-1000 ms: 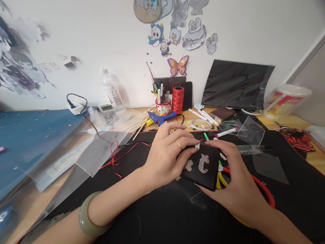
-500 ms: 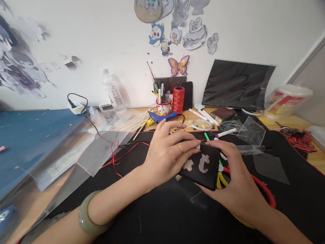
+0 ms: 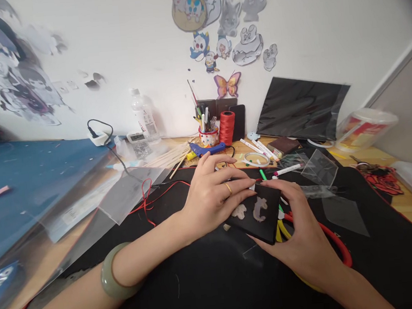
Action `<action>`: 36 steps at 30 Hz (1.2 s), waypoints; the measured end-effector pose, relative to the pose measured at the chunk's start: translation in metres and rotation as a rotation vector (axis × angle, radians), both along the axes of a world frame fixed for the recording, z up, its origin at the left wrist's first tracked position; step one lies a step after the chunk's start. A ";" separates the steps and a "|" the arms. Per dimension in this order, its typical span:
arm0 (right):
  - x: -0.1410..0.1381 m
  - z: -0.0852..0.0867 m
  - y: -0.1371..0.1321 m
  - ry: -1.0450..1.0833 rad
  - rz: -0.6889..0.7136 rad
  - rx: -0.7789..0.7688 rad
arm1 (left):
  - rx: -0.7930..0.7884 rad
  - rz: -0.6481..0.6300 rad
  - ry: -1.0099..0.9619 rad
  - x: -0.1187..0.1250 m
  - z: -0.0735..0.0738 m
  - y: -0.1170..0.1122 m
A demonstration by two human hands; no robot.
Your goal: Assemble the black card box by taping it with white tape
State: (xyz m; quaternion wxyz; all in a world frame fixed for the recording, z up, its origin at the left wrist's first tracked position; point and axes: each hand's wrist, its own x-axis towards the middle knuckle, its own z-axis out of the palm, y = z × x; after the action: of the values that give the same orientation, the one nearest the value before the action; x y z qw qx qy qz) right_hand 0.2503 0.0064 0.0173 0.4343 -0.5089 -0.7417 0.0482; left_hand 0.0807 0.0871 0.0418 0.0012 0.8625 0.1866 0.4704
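A black square card [image 3: 260,214] with pale cut-out shapes in it sits tilted over the black desk mat [image 3: 209,279]. My left hand [image 3: 213,194], a gold ring on one finger, grips the card's upper left side with curled fingers, two fingertips pressing its top edge. My right hand [image 3: 301,232] holds the card's right and lower edges, thumb under the corner and index finger at the top. A green bangle [image 3: 110,273] is on my left wrist.
Yellow and red scissors handles [image 3: 329,240] lie under my right hand. Clear plastic sheets [image 3: 334,201], markers [image 3: 261,147], tape roll [image 3: 256,158], blue glue gun [image 3: 207,149], red thread spool [image 3: 226,126], pen cup [image 3: 207,134], bottle [image 3: 144,115], red wire [image 3: 147,200] and a blue cutting mat [image 3: 24,180] surround the work.
The card has turned slightly in my hands, so the cut-out shapes now face at a different angle. Both hands stay in nearly the same place.
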 end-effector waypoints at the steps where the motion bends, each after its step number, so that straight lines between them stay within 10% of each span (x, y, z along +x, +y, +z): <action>1: 0.000 0.000 0.000 0.001 -0.006 -0.004 | -0.001 0.002 0.002 0.000 -0.001 0.000; 12: -0.003 0.000 0.001 0.033 -0.018 -0.029 | -0.116 -0.061 -0.057 0.000 0.000 0.001; 20: -0.001 0.001 0.004 0.124 -0.118 0.119 | -0.761 -0.075 -0.429 0.007 -0.011 -0.011; 27: -0.003 -0.005 0.003 0.069 -0.239 0.258 | -0.732 -0.073 -0.219 0.029 -0.031 -0.054; 36: -0.002 0.000 0.000 -0.083 -0.150 0.196 | -0.422 0.058 -0.109 0.018 -0.025 -0.031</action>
State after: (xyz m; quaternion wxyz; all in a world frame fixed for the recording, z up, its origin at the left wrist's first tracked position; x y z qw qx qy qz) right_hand 0.2483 0.0060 0.0175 0.4532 -0.5195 -0.7201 -0.0782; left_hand 0.0989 0.0560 0.0164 0.1785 0.8107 0.3051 0.4666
